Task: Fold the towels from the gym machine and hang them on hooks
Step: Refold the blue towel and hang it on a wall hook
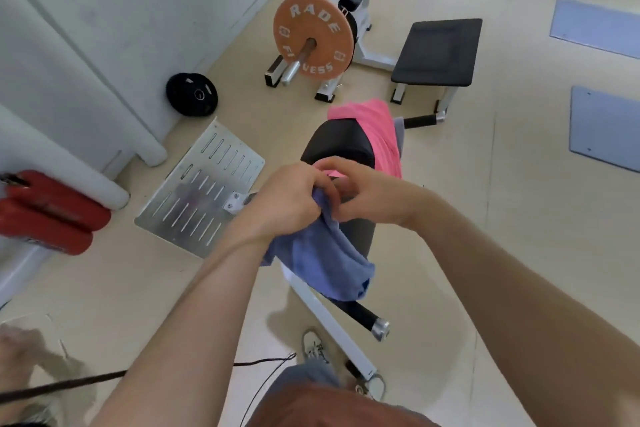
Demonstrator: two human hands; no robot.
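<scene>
Both forearms are bare to the frame edge, with no sleeves, watch or rings showing on the left hand (pixel 289 198) or right hand (pixel 363 196). A rust-orange top (pixel 332 407), grey-blue shorts (pixel 304 376) and pale lace-up sneakers (pixel 313 347) show below.

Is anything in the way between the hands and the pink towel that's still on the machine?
Nothing visible blocks it. The pink towel lies draped over the black pad just beyond both hands. But the left hand and right hand are both busy gripping the blue towel.
</scene>
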